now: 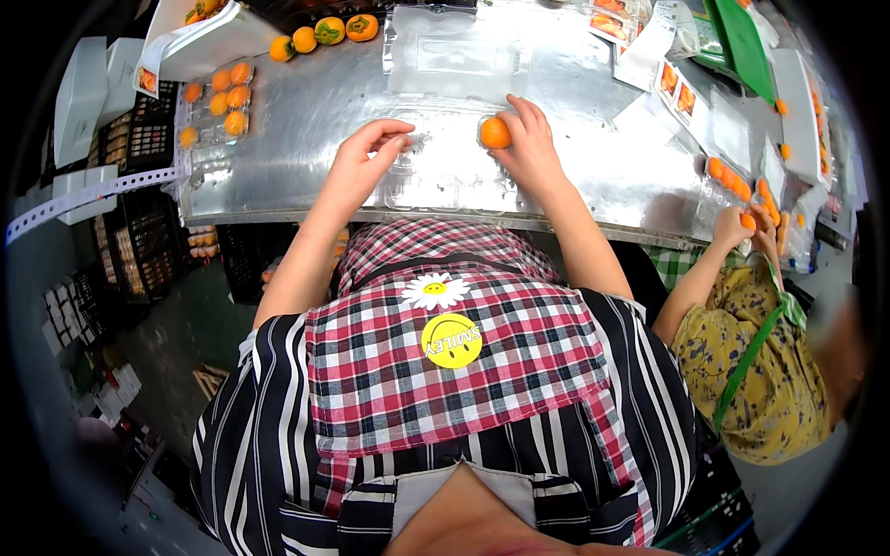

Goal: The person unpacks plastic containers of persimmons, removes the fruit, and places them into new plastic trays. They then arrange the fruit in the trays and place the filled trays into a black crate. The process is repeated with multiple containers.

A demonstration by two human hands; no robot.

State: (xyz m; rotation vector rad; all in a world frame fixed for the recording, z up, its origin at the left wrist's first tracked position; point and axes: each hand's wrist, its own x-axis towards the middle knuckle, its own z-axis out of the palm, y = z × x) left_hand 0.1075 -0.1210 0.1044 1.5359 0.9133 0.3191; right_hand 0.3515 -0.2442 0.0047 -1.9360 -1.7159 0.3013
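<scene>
In my right hand (532, 156) is a round orange persimmon (495, 132), gripped between the thumb and fingers just above the metal table (306, 176). Below and between my hands lies a clear plastic tray (436, 193), hard to make out against the shiny metal. My left hand (364, 157) hovers at the tray's left side, fingers bent and thumb a little apart from them, with nothing visible between. Whether its fingertips touch the tray, I cannot tell. Several persimmons (330, 31) with green leaf caps stand in a row at the far edge.
Clear packs of persimmons (219, 102) sit at the left end, below a white box (209, 42). Clear plastic sheets (454, 56) lie at the far middle. Printed labels (681, 93) and a green crate (742, 51) are at right. A co-worker's hands (737, 227) handle fruit nearby.
</scene>
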